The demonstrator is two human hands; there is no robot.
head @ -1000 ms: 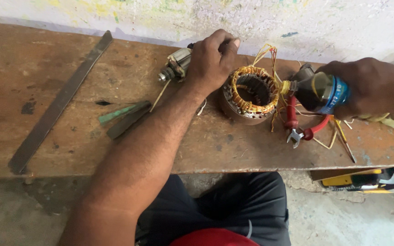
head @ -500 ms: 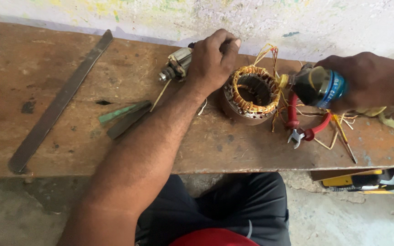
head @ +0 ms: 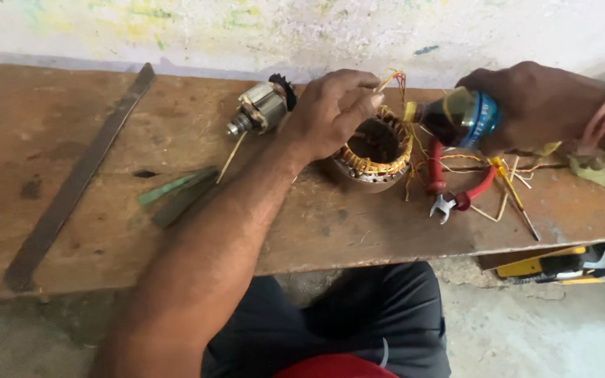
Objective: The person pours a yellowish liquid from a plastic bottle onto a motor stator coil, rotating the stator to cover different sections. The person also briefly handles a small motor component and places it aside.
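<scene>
At the middle of the wooden workbench (head: 71,231), our left hand (head: 330,112) rests on the rim of the motor stator (head: 374,150), its fingers pinched together on the yellow lead wires (head: 391,77) that rise from the copper winding. Our right hand (head: 537,105) is clamped around a small dark bottle (head: 456,117) with a blue band, tilted so that its mouth points at the winding, just beside the stator's upper edge. The stator stands on its metal base, bore upward, near the front half of the bench.

Just right of the stator lie red-handled pliers (head: 449,192), touching a loose tangle of wire offcuts (head: 505,175). Behind our left hand lies a rotor armature (head: 260,108) on its side, shaft pointing left. Further left we see a green strip (head: 169,189) beside a dark flat strip, and a long flat metal bar (head: 78,175) running diagonally. Below the bench edge at right sits a yellow and black tool (head: 561,262).

Risks, as we judge them: the tilted bottle may spill over the stator rim onto the bench or onto our left fingers if it tips further. The pinched leads are thin; a hard pull could kink them or tear them from the winding. The stator is steadied by one hand only, so a sideways push could slide it into the pliers.
</scene>
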